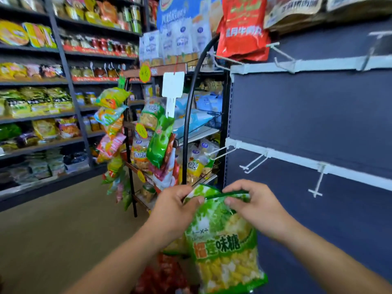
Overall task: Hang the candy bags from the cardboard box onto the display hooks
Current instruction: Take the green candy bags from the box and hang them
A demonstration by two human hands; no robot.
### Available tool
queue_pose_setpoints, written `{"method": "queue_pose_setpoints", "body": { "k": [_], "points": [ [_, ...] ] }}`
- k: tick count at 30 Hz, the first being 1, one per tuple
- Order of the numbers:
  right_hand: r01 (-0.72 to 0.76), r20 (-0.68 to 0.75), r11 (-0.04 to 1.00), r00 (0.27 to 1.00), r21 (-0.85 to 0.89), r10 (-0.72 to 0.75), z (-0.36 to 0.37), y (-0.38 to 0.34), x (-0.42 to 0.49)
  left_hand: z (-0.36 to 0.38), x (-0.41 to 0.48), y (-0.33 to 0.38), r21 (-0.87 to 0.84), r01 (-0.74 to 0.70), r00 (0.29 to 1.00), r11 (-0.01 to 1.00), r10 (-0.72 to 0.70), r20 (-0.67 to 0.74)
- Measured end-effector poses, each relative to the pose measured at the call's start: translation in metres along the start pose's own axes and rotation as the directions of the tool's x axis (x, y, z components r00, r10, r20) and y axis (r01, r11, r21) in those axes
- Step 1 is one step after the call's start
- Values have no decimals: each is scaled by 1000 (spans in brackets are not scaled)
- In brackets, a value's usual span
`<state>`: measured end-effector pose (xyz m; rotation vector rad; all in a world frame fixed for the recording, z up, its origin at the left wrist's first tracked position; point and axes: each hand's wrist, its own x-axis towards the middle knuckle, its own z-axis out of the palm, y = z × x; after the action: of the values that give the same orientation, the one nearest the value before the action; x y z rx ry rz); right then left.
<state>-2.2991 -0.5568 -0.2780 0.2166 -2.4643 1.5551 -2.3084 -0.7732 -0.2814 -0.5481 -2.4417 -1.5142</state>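
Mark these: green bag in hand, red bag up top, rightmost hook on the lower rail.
green bag (222, 236): head view, on its printed front, below both hands.
red bag (241, 28): head view, middle of its front.
rightmost hook (319, 181): head view, midway along its white stem.

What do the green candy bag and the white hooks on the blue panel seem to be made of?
Green candy bag: thin glossy plastic film, probably; it creases, shines, and yellow candies show through a clear part. White hooks: likely painted or coated metal wire, thin, straight, evenly white; plastic cannot be excluded.
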Motion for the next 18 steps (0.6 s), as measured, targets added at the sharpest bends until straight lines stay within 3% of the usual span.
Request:
{"method": "queue_pose_setpoints", "body": {
  "k": [5, 9, 12, 18],
  "points": [
    [40, -154, 998, 988, 44, -32, -22, -24, 19, -11, 39, 33, -22, -121, 993, 992, 121, -10],
    [157, -326, 984, 928, -87, -177, -29, -35, 24, -20, 46, 56, -123, -158, 979, 980, 172, 106],
    [211, -294, 971, 926, -108, -235, -34, -40, 24, -17, 43, 60, -242, -87, 985, 966, 120, 122],
    [228, -200, 969, 958, 94, -206, -40, -51, 25, -16, 42, 56, -287, -95, 990, 953, 119, 69]
  ]
}}
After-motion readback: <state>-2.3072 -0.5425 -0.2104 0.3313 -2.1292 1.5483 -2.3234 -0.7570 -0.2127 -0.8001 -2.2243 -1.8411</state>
